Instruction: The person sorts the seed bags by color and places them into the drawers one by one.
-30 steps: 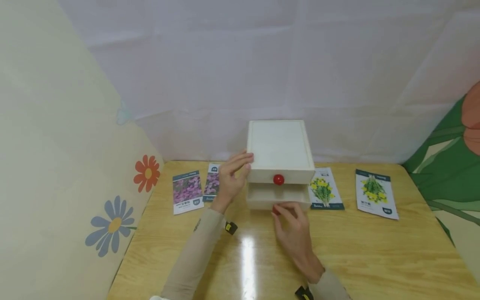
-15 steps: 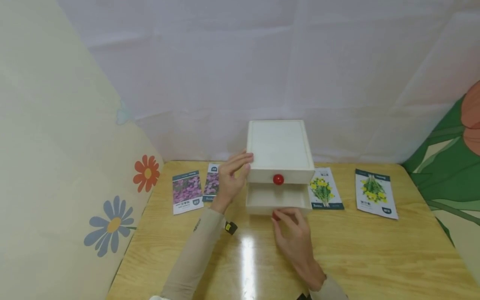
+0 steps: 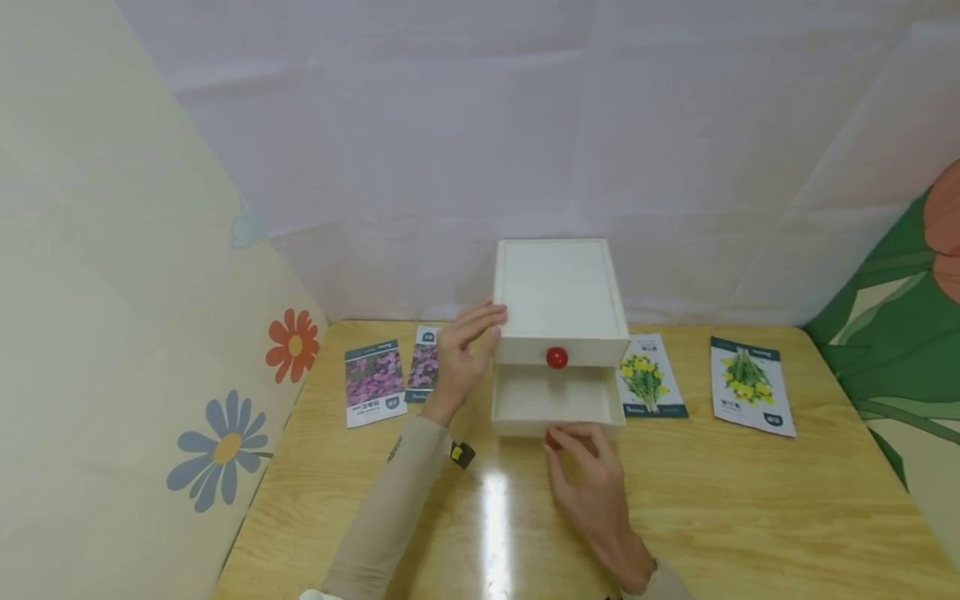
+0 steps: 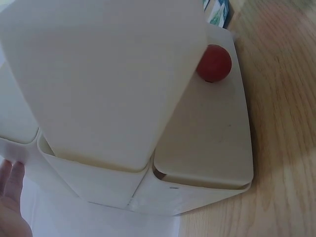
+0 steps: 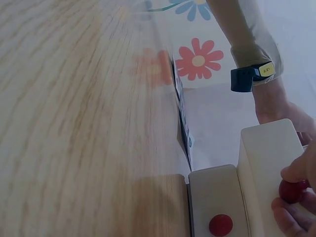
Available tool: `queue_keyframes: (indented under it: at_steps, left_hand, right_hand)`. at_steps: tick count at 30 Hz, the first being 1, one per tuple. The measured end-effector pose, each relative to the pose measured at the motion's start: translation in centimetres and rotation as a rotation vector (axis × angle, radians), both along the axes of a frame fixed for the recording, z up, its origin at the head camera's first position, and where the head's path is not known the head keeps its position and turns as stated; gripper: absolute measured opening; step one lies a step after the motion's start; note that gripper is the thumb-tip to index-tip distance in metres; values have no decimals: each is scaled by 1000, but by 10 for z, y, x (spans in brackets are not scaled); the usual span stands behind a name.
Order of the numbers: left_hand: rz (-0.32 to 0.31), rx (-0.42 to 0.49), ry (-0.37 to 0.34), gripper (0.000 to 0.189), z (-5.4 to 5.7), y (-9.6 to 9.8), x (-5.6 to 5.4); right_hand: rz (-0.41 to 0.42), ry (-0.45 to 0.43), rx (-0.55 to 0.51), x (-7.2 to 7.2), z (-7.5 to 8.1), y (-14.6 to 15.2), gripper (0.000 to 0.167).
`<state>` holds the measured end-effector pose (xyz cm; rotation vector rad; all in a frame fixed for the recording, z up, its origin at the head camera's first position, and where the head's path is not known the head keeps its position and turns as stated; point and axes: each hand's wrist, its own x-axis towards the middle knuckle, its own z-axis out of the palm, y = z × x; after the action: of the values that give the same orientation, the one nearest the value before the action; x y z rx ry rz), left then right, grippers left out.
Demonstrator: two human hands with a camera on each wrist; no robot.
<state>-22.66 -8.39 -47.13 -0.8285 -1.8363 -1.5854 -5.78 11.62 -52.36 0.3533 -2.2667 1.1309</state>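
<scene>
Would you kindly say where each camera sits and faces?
On the head: forward and down at the drawer unit; left hand, right hand and sleeves show.
On the left wrist: facing the open drawer; left fingers show.
On the right wrist: facing leftward across the table; right fingers pinching a red knob and left arm show.
Both wrist views share the bottom knob.

The left sleeve (image 3: 386, 517), at seven o'clock, is beige with a dark marking (image 3: 394, 450); strapped there, a dark box (image 5: 242, 80) bears a yellow patch (image 5: 266, 69). Right sleeve (image 3: 660, 585), five o'clock: beige.

Txt illeg. on flower pkts (image 3: 375, 379), wrist tag (image 5: 266, 69).
</scene>
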Motion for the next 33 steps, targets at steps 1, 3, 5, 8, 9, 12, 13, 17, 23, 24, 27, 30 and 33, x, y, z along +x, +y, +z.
queue_keyframes:
  at_steps: [1,3,5,8,9,12,13,17,23,24,27,30,33]
  left_hand:
    - [-2,2,-1,19,0,0,0]
    - [-2,3,-5,19,0,0,0]
    - [-8,6,-7,19,1,0,0]
    - [1,6,-11,19,2,1,0]
    - [5,8,-12,19,2,1,0]
    - [15,13,-18,20,5,3,3]
    - [15,15,-19,20,7,4,4]
    - [4,21,-22,19,19,6,13]
    - [0,22,-31,18,34,6,21]
    - [1,22,-32,18,34,6,22]
    - [5,18,-32,18,33,6,21]
    - [7,17,-22,18,30,7,20]
    - [11,15,-2,18,29,7,18]
  right_hand:
    - [1,-1,1,0,0,0,41]
    - [8,-9,-7,1,0,1,38]
    - [21,-14,-22,2,-1,1,37]
    - [47,-11,-55,3,-2,2,35]
    - [56,3,-65,3,-3,2,35]
    - [71,25,-79,3,-5,3,37]
    - [70,27,-79,4,-4,3,38]
    - [49,19,-54,7,-3,2,42]
    - [36,-1,-44,10,-4,2,42]
    - [35,2,-46,10,-5,2,42]
    - [25,5,-44,11,-8,3,39]
    - [16,18,-42,12,-11,4,39]
    - [14,23,-42,13,-12,5,39]
